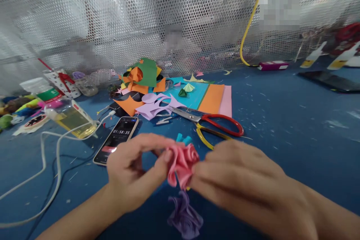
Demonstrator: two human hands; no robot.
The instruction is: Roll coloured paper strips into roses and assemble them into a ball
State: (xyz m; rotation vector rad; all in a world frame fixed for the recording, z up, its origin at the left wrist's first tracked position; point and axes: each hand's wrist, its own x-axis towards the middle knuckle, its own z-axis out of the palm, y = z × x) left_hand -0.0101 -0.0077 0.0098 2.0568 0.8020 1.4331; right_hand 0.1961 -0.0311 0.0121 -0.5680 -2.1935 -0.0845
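Observation:
A pink ruffled flower (182, 163), of felt or paper, is held up between my two hands. My left hand (137, 170) pinches its left edge between thumb and fingers. From the right, my right hand (244, 180) presses closed fingertips against the flower's lower edge. Small blue rolled pieces (184, 139) show just behind the flower, and a bit of yellow peeks out below it. Below them, a purple ruffled flower (185, 217) rests on the blue table. Scissors (219, 123) with one red and one yellow handle lie beyond my hands, partly covered by the right one.
A phone (118, 138) showing a timer lies left of centre beside a white cable (58, 157). Cut orange, green and lilac scraps (149, 108) lie over coloured sheets (212, 97). A glue bottle (74, 118) and jar stand left. A perforated metal screen (135, 18) closes the back.

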